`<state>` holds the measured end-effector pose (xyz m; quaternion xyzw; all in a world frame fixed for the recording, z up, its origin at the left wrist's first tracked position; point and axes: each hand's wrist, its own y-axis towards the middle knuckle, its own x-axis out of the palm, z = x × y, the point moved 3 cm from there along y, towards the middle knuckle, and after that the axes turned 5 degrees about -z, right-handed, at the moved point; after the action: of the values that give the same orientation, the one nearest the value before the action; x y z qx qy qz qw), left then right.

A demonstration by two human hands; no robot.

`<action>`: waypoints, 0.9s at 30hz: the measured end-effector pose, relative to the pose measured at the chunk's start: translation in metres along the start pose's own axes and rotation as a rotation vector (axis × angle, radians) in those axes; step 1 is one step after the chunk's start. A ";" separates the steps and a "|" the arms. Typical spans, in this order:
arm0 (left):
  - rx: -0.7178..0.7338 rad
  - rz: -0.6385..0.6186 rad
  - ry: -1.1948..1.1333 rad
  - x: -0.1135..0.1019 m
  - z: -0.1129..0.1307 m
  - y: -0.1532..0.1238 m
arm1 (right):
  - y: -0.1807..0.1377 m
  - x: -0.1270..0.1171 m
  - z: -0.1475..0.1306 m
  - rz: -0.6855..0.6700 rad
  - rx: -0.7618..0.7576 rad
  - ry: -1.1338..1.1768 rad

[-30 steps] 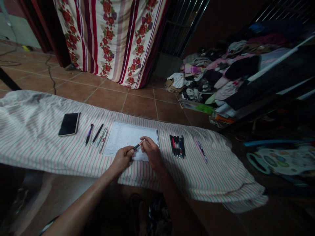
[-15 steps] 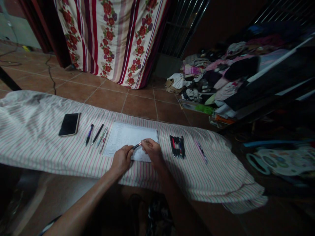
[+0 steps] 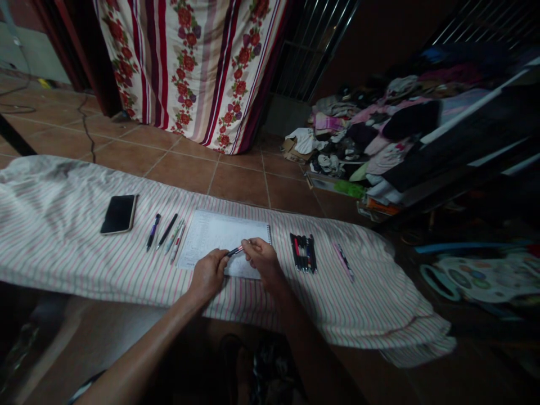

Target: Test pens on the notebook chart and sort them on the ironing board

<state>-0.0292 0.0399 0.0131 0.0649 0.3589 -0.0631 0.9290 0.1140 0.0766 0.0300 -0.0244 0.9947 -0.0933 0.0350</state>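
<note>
Between my two hands is a dark pen (image 3: 234, 251) with a reddish part toward its right end, above a spiral notebook (image 3: 225, 225) with faint writing on its page. My left hand (image 3: 210, 271) pinches the pen's left end. At the other end, the fingers of my right hand (image 3: 260, 257) are closed on it. Several pens (image 3: 167, 232) lie side by side left of the notebook. To the right, a row of mostly dark pens (image 3: 304, 253) lies close together, and a pink and dark pen (image 3: 345, 262) lies apart from them.
A striped cloth (image 3: 354, 315) covers the long surface under everything. Toward its left lies a phone (image 3: 119, 214). Beyond are a tiled floor (image 3: 240, 177), a floral curtain (image 3: 189, 67) and, at the right, a heap of clothes (image 3: 371, 124).
Both hands keep almost the same place and grip on the pen. The view shifts very slightly; the things on the cloth stay put.
</note>
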 end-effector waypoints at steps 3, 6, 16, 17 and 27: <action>-0.028 -0.020 0.003 0.000 0.001 0.001 | 0.002 -0.003 -0.003 -0.081 -0.081 0.010; -0.060 -0.034 -0.025 -0.002 0.003 0.002 | -0.001 -0.004 -0.009 -0.173 -0.102 0.062; -0.026 -0.003 -0.051 -0.004 0.003 0.000 | 0.002 -0.005 -0.003 -0.024 -0.066 -0.076; -0.020 -0.001 -0.045 -0.004 0.003 0.000 | 0.003 -0.006 -0.004 -0.050 -0.080 -0.078; 0.003 0.042 -0.159 -0.011 0.008 -0.004 | -0.010 -0.002 -0.015 -0.113 -0.105 0.021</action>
<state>-0.0333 0.0357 0.0261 0.0685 0.2823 -0.0491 0.9556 0.1150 0.0698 0.0464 -0.0814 0.9956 -0.0433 0.0178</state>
